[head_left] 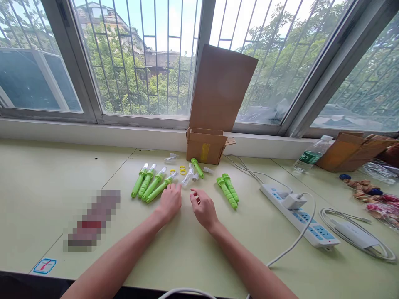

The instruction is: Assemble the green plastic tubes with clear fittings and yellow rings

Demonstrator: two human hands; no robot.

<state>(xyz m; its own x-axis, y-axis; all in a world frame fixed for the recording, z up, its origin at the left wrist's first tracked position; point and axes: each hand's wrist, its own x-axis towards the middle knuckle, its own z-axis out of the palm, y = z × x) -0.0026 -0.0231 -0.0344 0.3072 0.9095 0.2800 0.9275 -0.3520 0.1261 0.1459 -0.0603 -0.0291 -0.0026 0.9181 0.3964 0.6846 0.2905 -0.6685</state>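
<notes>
My left hand rests low over the table, fingers stretched forward, beside a row of several green ridged tubes with clear tips. The nearest green tube lies slanted, close to my fingers; whether they touch it is hard to tell. My right hand is loosely curled with thumb and forefinger apart, and no object shows in it. Just beyond both hands lie clear plastic pieces, yellow rings and a single green tube. Right of my right hand, two green tubes lie side by side.
An open cardboard box stands by the window sill. To the right are a white power strip with plugged cables, a coiled charger cable, a water bottle and another cardboard box. A blurred object lies left.
</notes>
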